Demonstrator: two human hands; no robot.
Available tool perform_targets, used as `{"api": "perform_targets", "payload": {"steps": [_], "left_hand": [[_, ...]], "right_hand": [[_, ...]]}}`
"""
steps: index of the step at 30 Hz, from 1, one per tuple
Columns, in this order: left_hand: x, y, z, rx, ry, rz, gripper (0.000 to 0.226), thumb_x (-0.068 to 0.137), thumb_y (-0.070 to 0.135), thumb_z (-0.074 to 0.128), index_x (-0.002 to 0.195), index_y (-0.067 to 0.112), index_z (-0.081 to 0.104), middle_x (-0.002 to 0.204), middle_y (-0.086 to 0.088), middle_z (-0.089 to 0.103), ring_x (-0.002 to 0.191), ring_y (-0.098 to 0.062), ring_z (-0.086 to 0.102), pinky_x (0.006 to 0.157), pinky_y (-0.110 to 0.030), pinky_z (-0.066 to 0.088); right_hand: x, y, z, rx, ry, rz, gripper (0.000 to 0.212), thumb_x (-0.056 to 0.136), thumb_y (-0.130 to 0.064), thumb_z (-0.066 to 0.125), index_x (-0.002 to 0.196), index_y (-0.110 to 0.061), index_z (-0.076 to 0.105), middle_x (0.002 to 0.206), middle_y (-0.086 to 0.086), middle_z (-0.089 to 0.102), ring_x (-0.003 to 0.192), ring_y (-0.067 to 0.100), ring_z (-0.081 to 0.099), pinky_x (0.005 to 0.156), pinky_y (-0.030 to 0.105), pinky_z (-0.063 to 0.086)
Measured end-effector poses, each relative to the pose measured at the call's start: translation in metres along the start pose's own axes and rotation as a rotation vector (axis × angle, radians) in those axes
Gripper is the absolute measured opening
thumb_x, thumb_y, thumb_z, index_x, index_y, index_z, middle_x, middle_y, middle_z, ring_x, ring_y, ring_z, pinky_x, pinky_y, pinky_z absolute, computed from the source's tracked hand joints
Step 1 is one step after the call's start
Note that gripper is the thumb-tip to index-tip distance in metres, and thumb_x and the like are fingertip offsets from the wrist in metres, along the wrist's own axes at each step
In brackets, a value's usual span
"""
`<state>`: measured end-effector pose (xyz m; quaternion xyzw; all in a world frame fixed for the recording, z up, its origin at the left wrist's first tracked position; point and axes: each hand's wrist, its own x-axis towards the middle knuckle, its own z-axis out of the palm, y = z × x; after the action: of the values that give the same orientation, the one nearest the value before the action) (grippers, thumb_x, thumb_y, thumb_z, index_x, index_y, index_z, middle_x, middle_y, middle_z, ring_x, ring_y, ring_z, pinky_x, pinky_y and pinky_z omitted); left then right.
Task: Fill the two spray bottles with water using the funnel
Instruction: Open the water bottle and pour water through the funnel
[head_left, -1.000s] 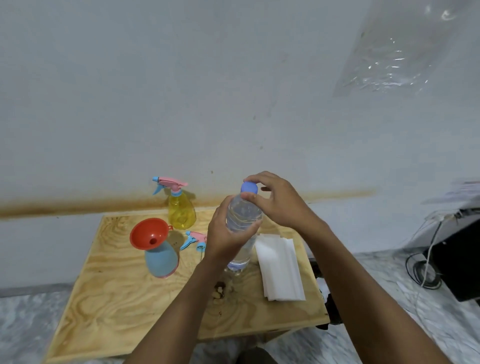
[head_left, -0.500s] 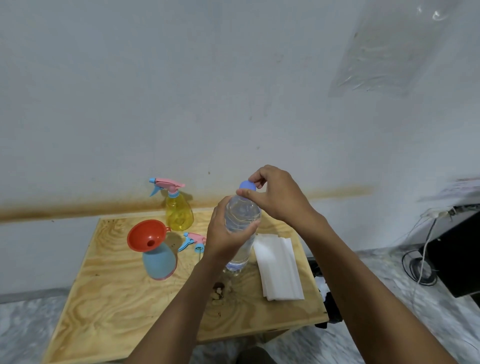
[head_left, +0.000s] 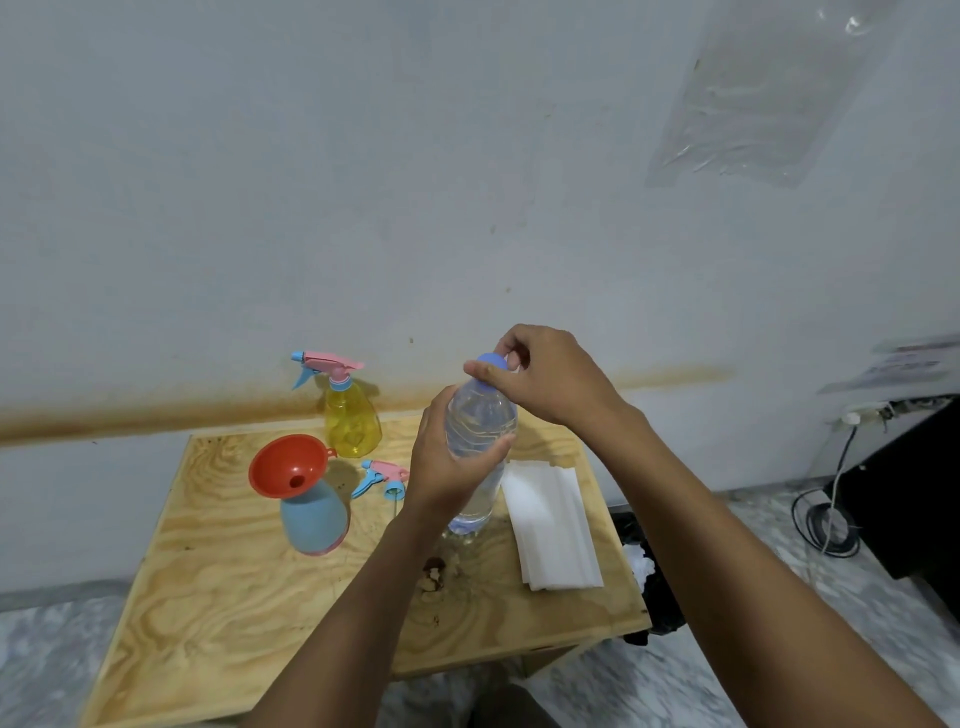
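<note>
Left hand (head_left: 447, 462) fingers wrapped round water bottle (head_left: 480, 441), right hand (head_left: 545, 376) fingers pinching its blue cap (head_left: 491, 362); funnel (head_left: 288, 465) sits in blue spray bottle (head_left: 314, 519) left of them, so squeezing while uncapping risks spilling on the counter (head_left: 234, 597).

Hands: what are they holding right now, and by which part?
Both hold the water bottle: left hand around its body, right hand pinching the blue cap.

Grainy plywood table (head_left: 218, 597), clear plastic bottle (head_left: 480, 421)
</note>
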<state>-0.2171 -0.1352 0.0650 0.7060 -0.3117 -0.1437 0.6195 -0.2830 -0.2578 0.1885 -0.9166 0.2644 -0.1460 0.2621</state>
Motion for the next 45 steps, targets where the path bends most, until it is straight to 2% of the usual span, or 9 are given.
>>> {"api": "perform_targets", "payload": {"steps": [3,6,11,19,23,27,35,40,45], "left_hand": [[0.001,0.000,0.000,0.005,-0.001,0.011,0.071,0.074,0.038,0.086,0.134,0.037,0.047,0.126,0.012,0.058,0.118,-0.007,0.059,0.096,-0.040,0.057],[0.001,0.001,-0.003,-0.007,-0.011,0.006,0.070,0.075,0.035,0.086,0.134,0.033,0.048,0.125,0.010,0.058,0.117,-0.007,0.059,0.096,-0.036,0.057],[0.001,-0.001,-0.002,-0.005,-0.012,0.014,0.071,0.074,0.036,0.086,0.134,0.030,0.049,0.125,0.008,0.059,0.118,-0.010,0.059,0.097,-0.041,0.055],[-0.001,-0.001,-0.001,0.005,-0.005,0.022,0.071,0.075,0.036,0.085,0.135,0.032,0.048,0.127,0.012,0.058,0.119,-0.007,0.058,0.098,-0.039,0.054],[-0.002,0.000,-0.002,0.005,-0.010,-0.006,0.075,0.073,0.044,0.084,0.137,0.037,0.044,0.129,0.016,0.055,0.121,-0.004,0.056,0.099,-0.039,0.054],[-0.002,0.002,-0.002,-0.012,-0.024,-0.035,0.074,0.072,0.044,0.086,0.135,0.041,0.045,0.127,0.016,0.057,0.119,-0.006,0.059,0.097,-0.041,0.056],[0.000,0.003,-0.005,0.036,-0.012,-0.011,0.069,0.072,0.037,0.088,0.128,0.037,0.047,0.124,0.015,0.060,0.115,-0.002,0.060,0.098,-0.036,0.053],[0.001,0.004,-0.005,0.064,0.001,-0.017,0.070,0.071,0.034,0.089,0.124,0.040,0.045,0.121,0.015,0.059,0.111,0.001,0.059,0.094,-0.027,0.052],[0.003,0.003,-0.006,0.051,-0.032,-0.038,0.069,0.072,0.032,0.089,0.126,0.037,0.045,0.122,0.009,0.060,0.109,-0.004,0.062,0.091,-0.028,0.054]], "right_hand": [[0.000,-0.003,-0.003,-0.050,-0.014,-0.064,0.032,0.086,-0.051,0.069,0.095,-0.020,0.065,0.087,-0.004,0.063,0.075,0.012,0.058,0.065,0.026,0.047],[0.001,-0.004,-0.014,-0.079,-0.130,-0.176,0.028,0.091,-0.038,0.067,0.114,-0.023,0.068,0.106,-0.008,0.062,0.088,0.008,0.058,0.082,0.029,0.050],[0.002,0.000,-0.021,-0.086,-0.264,-0.201,0.045,0.091,-0.026,0.066,0.135,-0.033,0.056,0.127,-0.014,0.056,0.103,0.004,0.055,0.090,0.023,0.044],[-0.004,0.005,-0.003,0.001,-0.120,-0.188,0.035,0.089,-0.043,0.070,0.120,-0.028,0.065,0.112,-0.011,0.059,0.093,0.007,0.057,0.084,0.024,0.048],[-0.001,0.003,-0.004,-0.002,-0.126,-0.229,0.030,0.093,-0.034,0.066,0.122,-0.025,0.067,0.111,-0.007,0.058,0.093,0.010,0.057,0.084,0.024,0.048],[-0.003,0.002,-0.012,0.255,0.011,-0.252,0.031,0.093,-0.018,0.065,0.124,-0.021,0.066,0.115,-0.006,0.063,0.100,0.008,0.060,0.087,0.016,0.049],[-0.067,0.080,0.048,0.415,0.193,0.030,0.030,0.083,-0.013,0.075,0.108,-0.026,0.063,0.108,-0.012,0.065,0.092,0.005,0.058,0.073,0.013,0.045],[-0.105,0.125,0.126,0.289,0.015,0.154,0.026,0.080,-0.012,0.076,0.102,-0.017,0.064,0.100,-0.006,0.063,0.086,0.007,0.054,0.072,0.005,0.038],[-0.123,0.138,0.197,0.209,-0.165,0.321,0.017,0.085,-0.019,0.066,0.100,-0.013,0.068,0.096,0.000,0.067,0.086,0.014,0.060,0.076,0.030,0.048]]}}
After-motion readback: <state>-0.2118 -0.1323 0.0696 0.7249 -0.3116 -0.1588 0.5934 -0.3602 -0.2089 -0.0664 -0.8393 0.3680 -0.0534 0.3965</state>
